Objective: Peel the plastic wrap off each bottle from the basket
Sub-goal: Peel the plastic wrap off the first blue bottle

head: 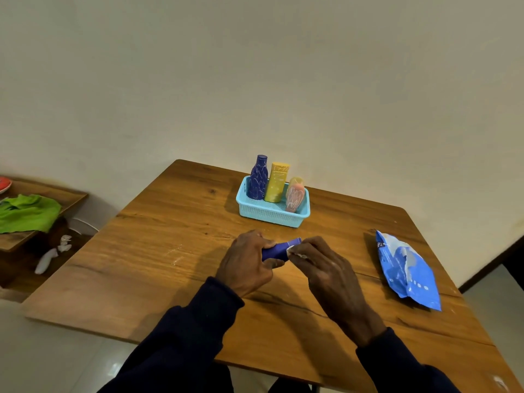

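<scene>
A plain cream wall point(255, 66) fills the room beyond the hands, and pale floor tiles point(56, 350) show below and to the left of them. A wooden table point(158, 268) with a dark, knotty grain spreads under the grip, which sits over its middle. Well to the left of the grip stands a lower wooden shelf point(42, 191) with a green cloth point(27, 212) draped on it. To the right of the grip a crumpled blue packet point(405, 269) lies flat on the table. Beyond the grip, near the far edge, a light blue basket point(269, 215) holds three upright bottles, each covered in wrinkled clear wrap: a dark blue bottle point(258, 178), a yellow bottle point(276, 182) and a pink bottle point(295, 195), which leans a little. Between the hands lies a small blue bottle point(279, 248), held roughly level just above the table. The left hand point(246, 262) curls round its near end, and the right hand point(326, 268) pinches a pale bit of wrap point(292, 249) at its other end.
</scene>
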